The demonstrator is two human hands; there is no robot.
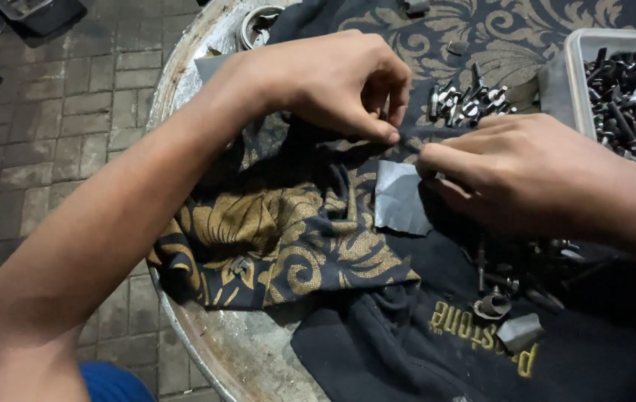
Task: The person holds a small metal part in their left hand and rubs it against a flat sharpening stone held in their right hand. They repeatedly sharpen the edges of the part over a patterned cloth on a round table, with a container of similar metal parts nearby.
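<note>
**Two hands pinch at dark cloth beside a tray of bolts**

Nearest the camera, below the grey paper scrap [398,198], a dark garment with yellow lettering [407,350] covers the round metal surface [217,339], with a small grey block [519,330] and loose metal parts [493,304] lying on it. The right hand [515,175] touches the scrap's right edge, fingers closed on its corner. Just above the scrap, the left hand [333,78] has its fingers pressed together on a fold of the black-and-gold patterned cloth [273,231]. Beyond lie shiny bolts [467,103]. Farther right, a grey plastic tray [572,71] holds dark bolts [634,97].
</note>
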